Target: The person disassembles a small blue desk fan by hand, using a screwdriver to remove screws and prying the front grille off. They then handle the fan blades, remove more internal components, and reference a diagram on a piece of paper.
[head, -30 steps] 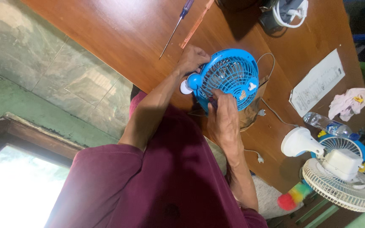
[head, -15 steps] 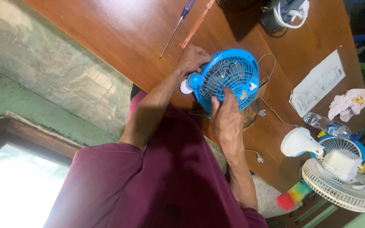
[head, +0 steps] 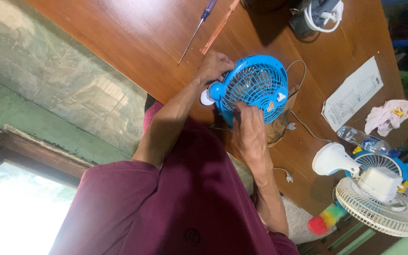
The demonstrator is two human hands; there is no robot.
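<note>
Wooden table (head: 133, 42), seen at a slant from above, with your maroon sleeve in the foreground. At the right edge stand a white fan (head: 378, 208) and, behind it, a second blue-framed fan, both well apart from your hands.

At the middle is the small blue fan (head: 256, 87), held just over the near edge of the table with its grille facing the camera. Your left hand (head: 216, 63) is wrapped around the far side of its rim, beside the white knob (head: 207, 98). Your right hand (head: 247, 134) closes its fingertips on the lower edge of the grille. Whether it is pinching a clip or only pressing there cannot be told.

Compared with the pictures of the second before, the fan and both hands stand almost where they were. Only the right fingertips have shifted slightly along the rim. By that sign, the work on the grille is at the same stage and nothing has come loose.

Lesser items:
- Printed sheet (head: 352, 94).
- Pale cloth (head: 388, 115).
- Clear bottle (head: 360, 138).
- Screwdriver (head: 197, 29), lying untouched beyond the left hand.
- Two-pin plug (head: 290, 126) on its cord.
</note>
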